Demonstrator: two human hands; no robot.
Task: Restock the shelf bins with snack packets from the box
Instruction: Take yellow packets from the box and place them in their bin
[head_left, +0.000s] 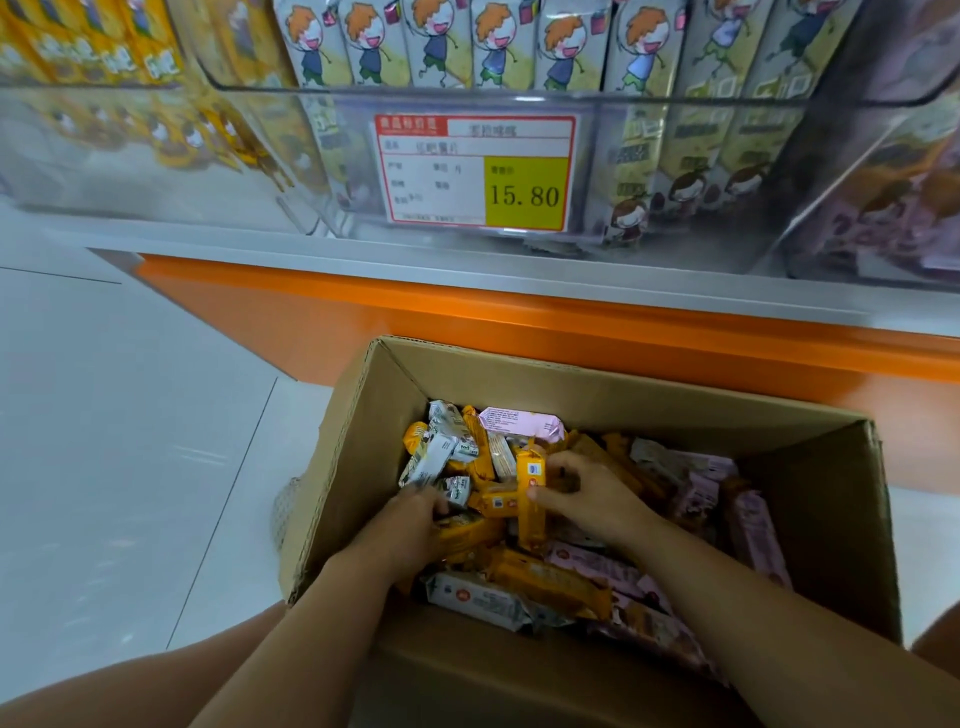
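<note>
**Two hands in the box, bins above**

Several things are only partly readable. The fingertips of the left hand (410, 525) are buried among the packets; its fingers curl down into the pile, and I cannot tell whether they hold anything. Both forearms and the near wall of the box (597, 395) are cut off at the bottom edge. On the price tag (475, 171) the small print is blurred and only the figure 15.80 reads clearly. The side bin (883, 218) at 2 o'clock is cut by the right edge, and its pink contents are hazy behind the plastic.

Pale glossy floor (130, 441) fills the 9 o'clock side. An orange shelf base (467, 322) runs across the middle from 9 towards 3 o'clock, with a pale grey ledge on top.

The cardboard box sits at 6 o'clock, in front of the shelf base, its top open. It holds a loose heap of snack packets (550, 577): orange ones in the middle, white packets (436, 457) towards the box's 10 o'clock corner, and pink ones along its 3 o'clock side. The right hand (592, 499), at the box's centre, pinches an orange packet (531, 514) standing on end between thumb and curled fingers. The left hand is just beside it, at its 8 o'clock.

At 12 o'clock a clear bin (519, 98) on the ledge holds upright cartoon packs (441, 47), with the price tag on its front. At 10 o'clock stand yellow packs (104, 47).
</note>
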